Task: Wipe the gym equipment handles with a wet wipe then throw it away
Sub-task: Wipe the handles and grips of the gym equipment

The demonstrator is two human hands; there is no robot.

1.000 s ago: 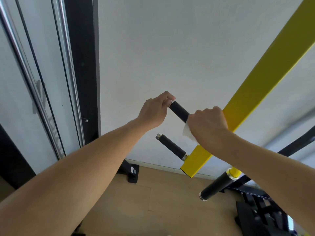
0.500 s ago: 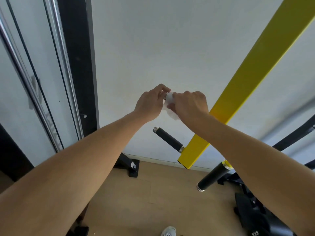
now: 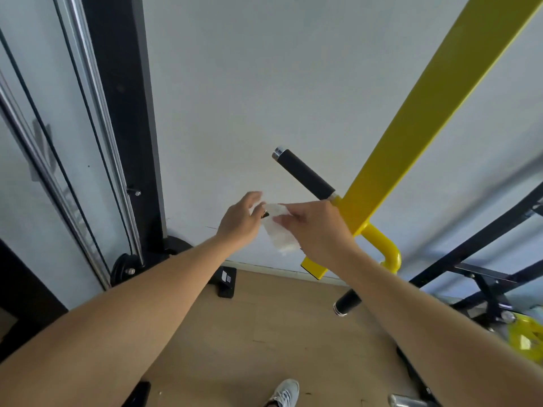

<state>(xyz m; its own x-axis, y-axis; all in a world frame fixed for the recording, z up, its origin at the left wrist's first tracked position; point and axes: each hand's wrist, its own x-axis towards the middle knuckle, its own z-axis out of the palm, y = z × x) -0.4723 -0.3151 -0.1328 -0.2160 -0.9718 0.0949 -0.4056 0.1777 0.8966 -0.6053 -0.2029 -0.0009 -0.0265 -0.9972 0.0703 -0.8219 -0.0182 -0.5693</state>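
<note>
A yellow bar (image 3: 426,113) slants across the right and carries black foam handles. The upper handle (image 3: 304,174) stands bare above my hands. Lower down, my right hand (image 3: 314,230) pinches a white wet wipe (image 3: 279,235) that drapes over the second handle, whose dark tip (image 3: 265,214) is all that shows of it. My left hand (image 3: 239,223) is just left of that tip with its fingers stretched out and blurred. A third black handle (image 3: 348,302) sticks out below, on a curved yellow tube (image 3: 388,251).
A black upright (image 3: 123,113) with chrome guide rods (image 3: 97,113) runs down the left to a round base part (image 3: 126,268). A black foot (image 3: 226,279) rests on the wooden floor. A black frame (image 3: 484,277) and a yellow plate (image 3: 526,339) are at the right. A white shoe (image 3: 283,393) is below.
Both hands have left the upper handle, which is now bare, and dropped with the wipe to the handle below it. The view has tilted downward.
</note>
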